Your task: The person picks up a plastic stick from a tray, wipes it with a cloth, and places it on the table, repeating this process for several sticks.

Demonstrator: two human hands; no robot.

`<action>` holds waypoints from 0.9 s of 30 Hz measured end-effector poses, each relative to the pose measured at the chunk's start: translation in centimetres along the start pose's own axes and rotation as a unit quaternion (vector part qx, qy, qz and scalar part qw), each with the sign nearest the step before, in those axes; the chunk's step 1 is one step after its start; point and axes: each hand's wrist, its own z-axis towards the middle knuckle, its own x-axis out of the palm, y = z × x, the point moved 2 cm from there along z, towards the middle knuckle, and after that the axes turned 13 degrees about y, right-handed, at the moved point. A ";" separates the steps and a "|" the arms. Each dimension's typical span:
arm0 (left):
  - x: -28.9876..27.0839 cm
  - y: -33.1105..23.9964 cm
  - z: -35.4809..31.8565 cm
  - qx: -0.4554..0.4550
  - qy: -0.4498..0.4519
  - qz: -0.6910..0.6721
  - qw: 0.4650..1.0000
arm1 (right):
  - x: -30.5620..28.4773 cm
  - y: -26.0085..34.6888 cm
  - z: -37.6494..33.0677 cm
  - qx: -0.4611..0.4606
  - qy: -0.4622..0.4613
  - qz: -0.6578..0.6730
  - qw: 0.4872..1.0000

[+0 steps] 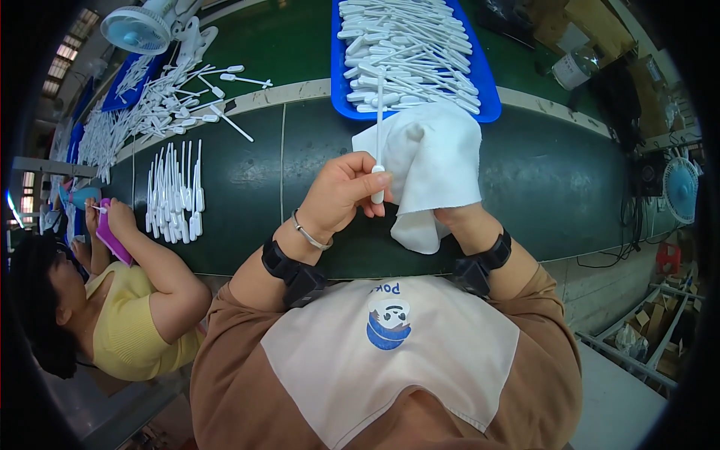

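My left hand (341, 191) pinches the lower end of a long white plastic stick (379, 135), which stands upright in front of me. My right hand (461, 217) is wrapped in a white cloth (435, 161) that lies against the stick; only the wrist shows. Both wrists carry black bands, and the left also has a thin metal bangle. Just beyond the hands, a blue tray (484, 86) holds a heap of the same white sticks (409, 52).
A dark green belt (555, 180) runs across under my hands. A neat row of white sticks (175, 196) lies on it to the left, with a loose pile (150, 101) farther back. A person in a yellow top (131, 322) works at lower left. Fans stand at top left (139, 28) and at right (681, 187).
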 end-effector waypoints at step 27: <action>0.7 0.2 0.3 0.008 0.027 0.007 1.000 | 0.8 -0.3 -1.3 0.044 0.067 -0.235 0.969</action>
